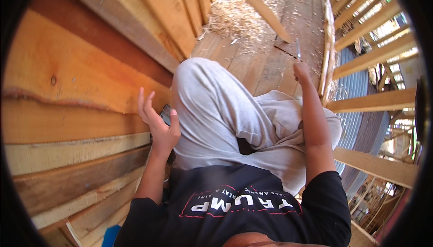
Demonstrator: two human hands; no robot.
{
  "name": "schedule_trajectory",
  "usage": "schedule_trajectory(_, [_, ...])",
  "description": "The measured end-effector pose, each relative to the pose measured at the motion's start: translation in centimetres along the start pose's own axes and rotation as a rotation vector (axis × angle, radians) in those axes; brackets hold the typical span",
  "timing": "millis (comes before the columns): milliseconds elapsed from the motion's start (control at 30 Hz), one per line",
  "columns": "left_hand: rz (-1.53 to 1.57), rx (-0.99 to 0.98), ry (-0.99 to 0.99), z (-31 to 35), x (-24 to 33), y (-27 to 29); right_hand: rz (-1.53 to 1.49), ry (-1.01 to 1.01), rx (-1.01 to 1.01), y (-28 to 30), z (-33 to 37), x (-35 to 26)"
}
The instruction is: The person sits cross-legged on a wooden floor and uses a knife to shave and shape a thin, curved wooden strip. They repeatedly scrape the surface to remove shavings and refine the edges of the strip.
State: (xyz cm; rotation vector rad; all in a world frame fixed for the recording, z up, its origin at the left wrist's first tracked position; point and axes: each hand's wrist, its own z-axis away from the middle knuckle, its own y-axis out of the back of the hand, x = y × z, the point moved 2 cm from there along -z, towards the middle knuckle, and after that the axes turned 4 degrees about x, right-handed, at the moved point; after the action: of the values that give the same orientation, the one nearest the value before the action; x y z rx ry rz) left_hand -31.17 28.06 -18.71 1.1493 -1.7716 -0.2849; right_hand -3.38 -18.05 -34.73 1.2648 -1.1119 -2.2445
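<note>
My right hand (301, 72) is stretched forward over the plank floor, its fingers closed round the handle of a knife (298, 49). The thin bright blade points away from me, close to the end of a wooden batten (270, 19) that slants in from the far edge. My left hand (158, 127) is raised beside my bent left knee, fingers apart and holding nothing. Partly hidden behind it is a dark, flat object with a glassy face (166, 114), perhaps a phone. I sit with my legs folded in grey trousers (212, 107).
Wide boards (76, 80) stand along my left side. A heap of wood shavings (237, 17) lies ahead on the plank floor (252, 64). On the right runs a slatted wooden railing (374, 62), with corrugated metal sheeting (352, 89) beyond it. Something blue (111, 236) shows at lower left.
</note>
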Motion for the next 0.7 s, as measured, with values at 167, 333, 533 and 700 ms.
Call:
schedule_trajectory(167, [0.595,0.144,-0.013,-9.2,7.6,-3.5,-0.177,-0.017,0.021,0.3,1.6,-2.5])
schedule_trajectory(333, [1.299,0.304,0.187,-19.2,10.9,-15.5,-0.472,0.141,-0.038,0.3,1.2,-4.1])
schedule_trajectory(533, [1.396,0.261,-0.133,-22.8,14.6,-21.4,-0.625,0.146,-0.32,0.2,2.6,-7.0])
schedule_trajectory(700, [1.324,-0.007,0.119,-20.0,13.0,-16.9,-0.617,0.039,-0.413,-0.6,1.1,-6.8])
